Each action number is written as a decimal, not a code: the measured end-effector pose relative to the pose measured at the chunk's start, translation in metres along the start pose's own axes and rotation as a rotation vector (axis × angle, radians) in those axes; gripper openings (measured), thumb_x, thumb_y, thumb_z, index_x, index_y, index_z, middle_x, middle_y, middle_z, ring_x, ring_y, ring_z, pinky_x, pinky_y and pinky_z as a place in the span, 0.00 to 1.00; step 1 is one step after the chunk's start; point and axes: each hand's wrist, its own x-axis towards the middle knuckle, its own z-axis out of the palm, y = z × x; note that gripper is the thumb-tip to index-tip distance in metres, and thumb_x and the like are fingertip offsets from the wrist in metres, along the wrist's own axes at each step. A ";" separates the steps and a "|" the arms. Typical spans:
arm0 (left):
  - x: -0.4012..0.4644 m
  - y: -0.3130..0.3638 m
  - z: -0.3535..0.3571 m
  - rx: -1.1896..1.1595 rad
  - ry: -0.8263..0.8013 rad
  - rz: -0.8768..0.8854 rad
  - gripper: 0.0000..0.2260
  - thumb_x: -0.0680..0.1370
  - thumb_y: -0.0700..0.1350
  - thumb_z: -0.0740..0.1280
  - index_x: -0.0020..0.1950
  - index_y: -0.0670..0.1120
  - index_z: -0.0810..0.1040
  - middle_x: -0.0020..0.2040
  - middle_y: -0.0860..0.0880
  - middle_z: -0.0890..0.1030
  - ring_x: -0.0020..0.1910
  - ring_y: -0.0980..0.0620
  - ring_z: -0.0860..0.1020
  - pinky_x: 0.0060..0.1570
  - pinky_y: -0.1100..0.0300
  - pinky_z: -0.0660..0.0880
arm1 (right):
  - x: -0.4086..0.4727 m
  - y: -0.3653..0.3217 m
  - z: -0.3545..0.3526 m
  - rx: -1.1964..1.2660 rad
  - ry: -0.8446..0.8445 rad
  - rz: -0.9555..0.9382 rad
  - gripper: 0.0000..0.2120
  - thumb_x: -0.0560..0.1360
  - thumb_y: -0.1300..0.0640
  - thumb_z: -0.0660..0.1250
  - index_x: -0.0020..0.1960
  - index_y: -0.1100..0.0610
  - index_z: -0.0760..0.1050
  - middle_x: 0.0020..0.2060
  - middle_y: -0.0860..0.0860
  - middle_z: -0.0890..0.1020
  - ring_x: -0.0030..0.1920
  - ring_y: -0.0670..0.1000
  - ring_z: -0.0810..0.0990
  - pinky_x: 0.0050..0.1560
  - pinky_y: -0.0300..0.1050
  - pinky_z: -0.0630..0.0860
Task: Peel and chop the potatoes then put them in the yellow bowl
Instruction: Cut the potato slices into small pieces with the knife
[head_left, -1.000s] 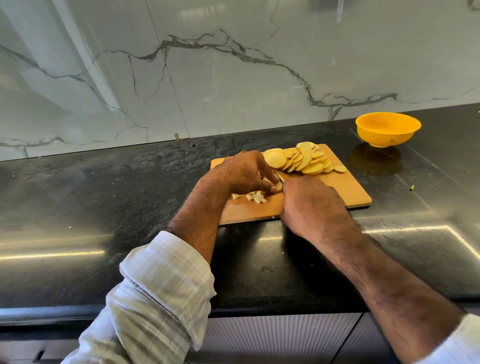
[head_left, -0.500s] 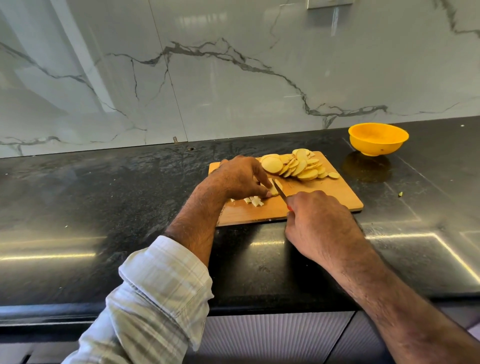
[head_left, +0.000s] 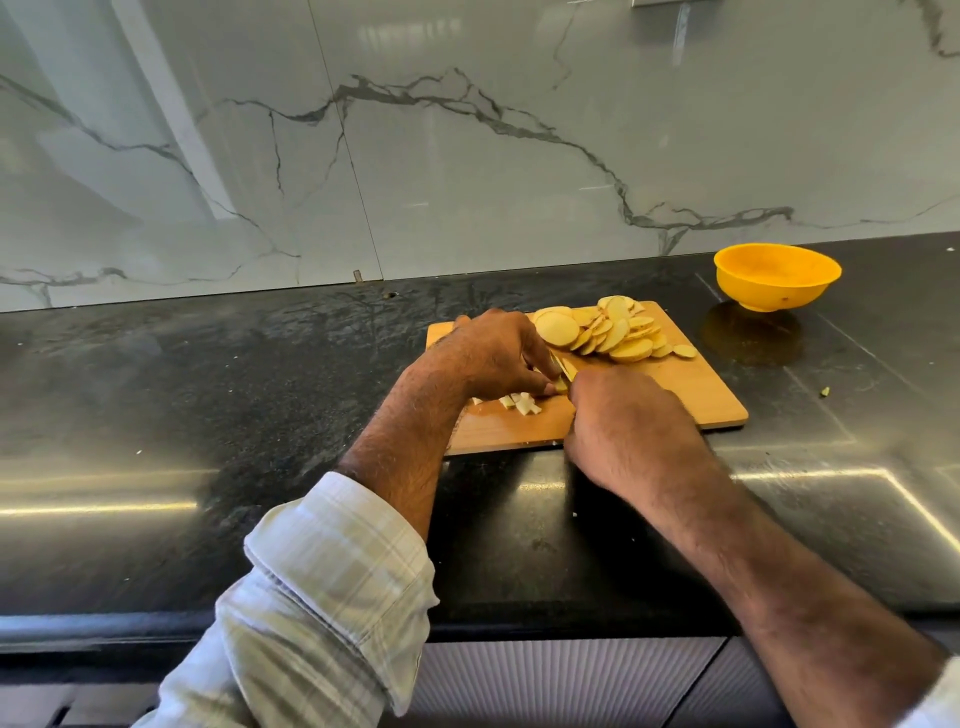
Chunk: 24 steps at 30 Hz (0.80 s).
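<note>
The left hand (head_left: 493, 353) is pinning slices (head_left: 561, 383), lying at eleven o'clock from the knife-gripping right hand (head_left: 628, 426).

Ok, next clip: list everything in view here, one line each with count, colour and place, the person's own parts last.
cutting board: one, light wood, on the counter, centre right
potato slices: a pile, too overlapped to count, pale yellow, far end of the board
chopped potato pieces: a few, off-white, near end of the board by the left hand
knife: one, only a bit of blade shows between the hands
yellow bowl: one, yellow, on the counter right of the board; no potato visible in it
counter: one, glossy black
wall: white marble with grey veins
left hand: pinches potato on the board
right hand: grips the knife
</note>
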 end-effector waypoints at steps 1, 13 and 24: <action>0.000 -0.001 0.000 -0.006 0.004 0.003 0.05 0.76 0.57 0.77 0.52 0.61 0.87 0.56 0.63 0.79 0.68 0.54 0.72 0.77 0.32 0.54 | 0.004 0.000 -0.003 0.005 0.002 -0.006 0.19 0.77 0.50 0.74 0.65 0.52 0.75 0.48 0.50 0.78 0.49 0.52 0.79 0.54 0.52 0.82; -0.002 -0.003 0.000 0.022 0.056 -0.039 0.09 0.74 0.60 0.78 0.52 0.60 0.88 0.58 0.63 0.82 0.69 0.54 0.71 0.74 0.36 0.55 | -0.013 0.010 0.005 -0.036 -0.018 -0.023 0.16 0.79 0.49 0.70 0.65 0.52 0.74 0.47 0.49 0.75 0.48 0.51 0.77 0.49 0.48 0.79; -0.003 -0.004 -0.001 -0.125 0.008 -0.034 0.05 0.75 0.55 0.79 0.46 0.55 0.89 0.48 0.64 0.79 0.59 0.54 0.75 0.71 0.35 0.70 | -0.020 0.012 0.005 0.047 0.022 0.008 0.18 0.79 0.47 0.69 0.66 0.50 0.75 0.49 0.49 0.78 0.48 0.50 0.79 0.51 0.50 0.83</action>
